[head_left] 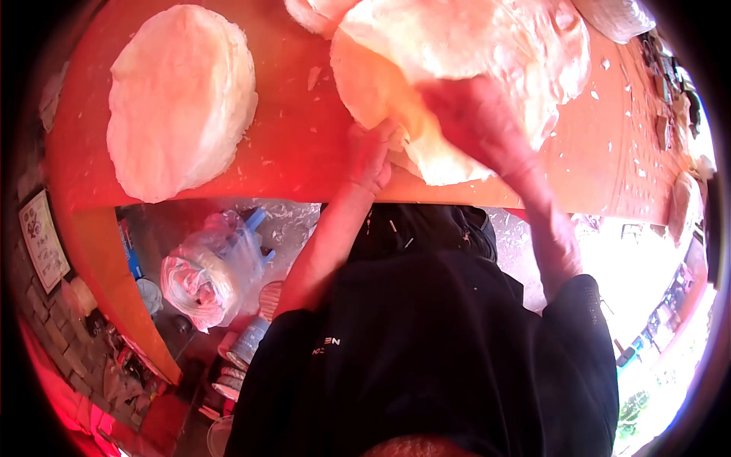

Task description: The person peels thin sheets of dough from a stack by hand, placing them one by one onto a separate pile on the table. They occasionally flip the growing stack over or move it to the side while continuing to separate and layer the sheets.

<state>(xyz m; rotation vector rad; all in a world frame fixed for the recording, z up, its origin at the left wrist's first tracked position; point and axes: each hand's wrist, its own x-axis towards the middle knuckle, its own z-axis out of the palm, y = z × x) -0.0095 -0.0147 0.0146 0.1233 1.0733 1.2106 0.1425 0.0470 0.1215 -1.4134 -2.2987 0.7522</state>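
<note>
A large, pale, thin sheet with a ragged rounded edge, like flatbread, lies in a pile [457, 38] on the orange table in front of me. My left hand [371, 156] is at the pile's near left edge, fingers closed on the sheet's rim. Over the near middle of the pile is my right hand [480, 126], its fingers bent down and smeared by motion. Whether it grips anything cannot be made out. A yellowish, shaded strip of the sheet runs between the two hands. To the left, a second oval stack [183, 103] of similar pale sheets lies untouched.
The orange table [289, 152] carries scattered pale flakes, more toward the right. A whitish bag [620, 19] sits at the far right corner. Beneath the table stands a clear plastic bag with a pinkish roll [202, 286]. A framed sheet [43, 240] is at the left.
</note>
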